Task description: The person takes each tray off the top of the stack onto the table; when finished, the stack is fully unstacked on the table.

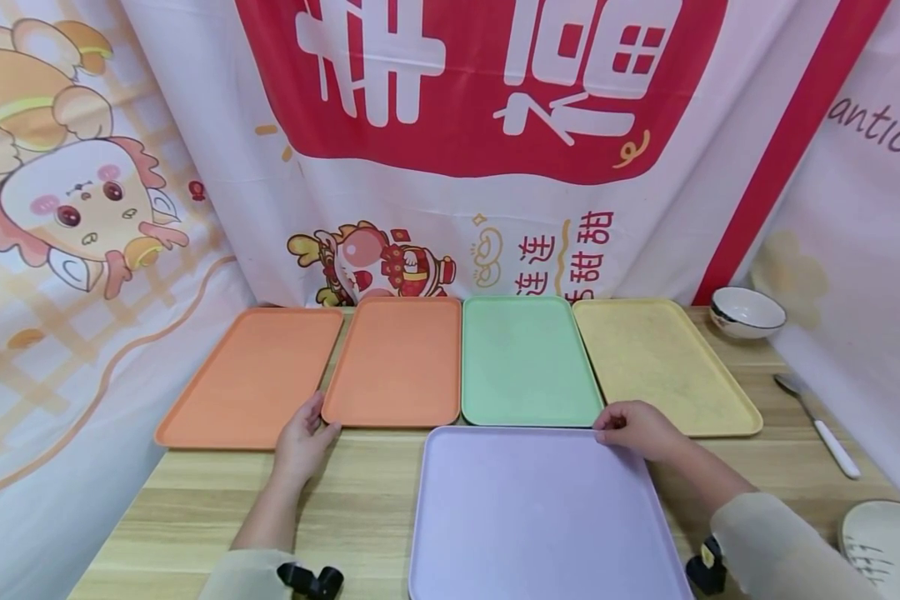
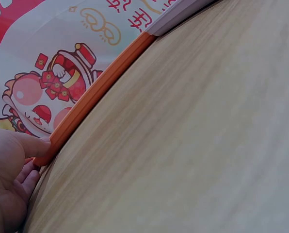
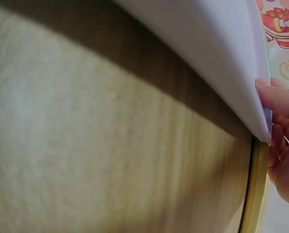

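A purple tray (image 1: 540,517) lies nearest me, its far right corner pinched by my right hand (image 1: 641,429). In the right wrist view, the thumb (image 3: 275,97) lies on that tray's rim, fingers curled beneath; the tray's edge is raised off the wood. At the near left corner of the middle orange tray (image 1: 397,362) is my left hand (image 1: 303,442). Its thumb (image 2: 35,145) and fingers close around that corner in the left wrist view. A green tray (image 1: 531,362) sits right of this orange tray, just beyond the purple one.
Another orange tray (image 1: 258,375) lies at far left and a yellow tray (image 1: 663,367) at right, along the curtain (image 1: 390,183). On the right of the wooden table (image 1: 360,500) are a bowl (image 1: 747,313), a white-handled spoon (image 1: 832,446) and a plate (image 1: 888,537).
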The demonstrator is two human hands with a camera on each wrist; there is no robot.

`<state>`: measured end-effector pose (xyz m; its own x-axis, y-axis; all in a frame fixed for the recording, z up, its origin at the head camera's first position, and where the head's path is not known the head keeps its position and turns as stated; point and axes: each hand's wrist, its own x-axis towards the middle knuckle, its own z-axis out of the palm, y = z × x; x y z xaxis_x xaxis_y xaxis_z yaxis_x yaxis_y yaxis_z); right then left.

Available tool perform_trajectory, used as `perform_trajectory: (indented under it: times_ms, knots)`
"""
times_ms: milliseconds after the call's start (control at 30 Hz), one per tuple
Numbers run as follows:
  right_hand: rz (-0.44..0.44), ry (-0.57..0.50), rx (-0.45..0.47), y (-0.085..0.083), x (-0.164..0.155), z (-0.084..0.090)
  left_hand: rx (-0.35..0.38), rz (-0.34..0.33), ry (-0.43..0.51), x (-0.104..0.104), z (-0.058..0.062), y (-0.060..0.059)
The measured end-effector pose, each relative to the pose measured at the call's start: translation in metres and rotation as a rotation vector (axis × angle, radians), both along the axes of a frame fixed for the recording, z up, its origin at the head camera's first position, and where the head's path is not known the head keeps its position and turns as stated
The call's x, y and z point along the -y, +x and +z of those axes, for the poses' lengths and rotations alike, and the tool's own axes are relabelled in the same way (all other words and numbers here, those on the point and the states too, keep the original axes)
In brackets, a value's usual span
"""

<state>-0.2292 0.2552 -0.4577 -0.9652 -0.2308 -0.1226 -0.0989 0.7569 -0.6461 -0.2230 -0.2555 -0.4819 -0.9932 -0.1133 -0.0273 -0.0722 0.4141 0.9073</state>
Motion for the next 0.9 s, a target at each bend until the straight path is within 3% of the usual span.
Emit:
perform_trajectory:
  times_ms: [433, 900]
  knots:
    - [-0.029, -0.021, -0.035, -0.0012, 0.0013, -0.0009, -0.007, -0.003, 0.008, -0.0007, 0.0023, 0.0003]
    - [-0.040, -0.019, -0.013, -0.0032, 0.0023, -0.0031, -0.013, -0.009, 0.006, 0.0001, 0.0016, -0.0007]
